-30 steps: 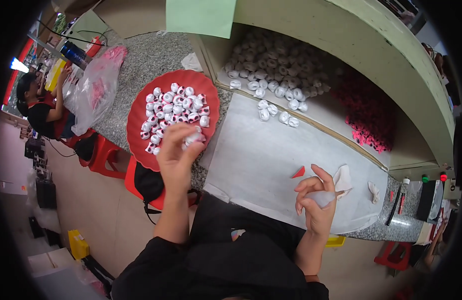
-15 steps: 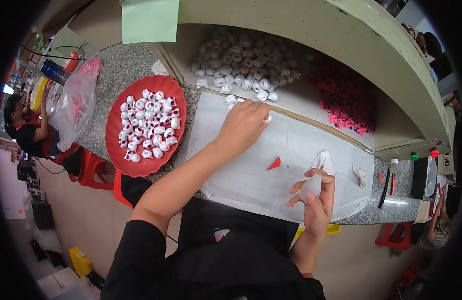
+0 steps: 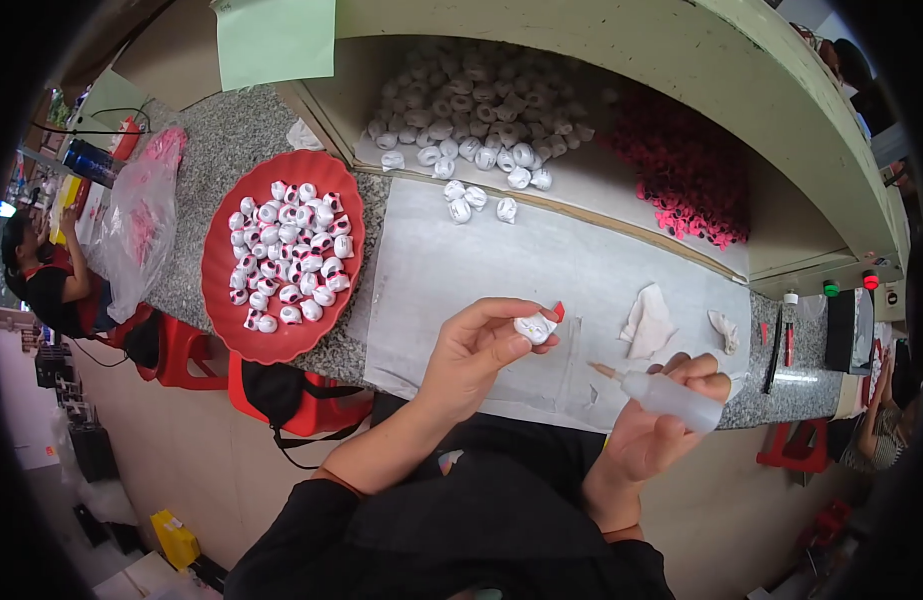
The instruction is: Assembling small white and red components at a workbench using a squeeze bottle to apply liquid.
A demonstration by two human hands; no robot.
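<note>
The bottle (image 3: 682,403) is whitish, the plate (image 3: 282,346) red, the counter (image 3: 204,145) grey-speckled.

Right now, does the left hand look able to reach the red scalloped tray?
Probably yes: the left hand pinches a small white piece, and only white paper and speckled countertop lie before the red tray.

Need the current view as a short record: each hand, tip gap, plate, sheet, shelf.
left hand: pinching a small white piece between thumb and fingers
right hand: holding a translucent squeeze bottle, thin tip angled toward the left hand
tip gap: tip and white piece apart
red plate: many white pieces with pink and black parts
white sheet: four loose white pieces, crumpled white cloth
shelf: white pile left, pink pile right
</note>
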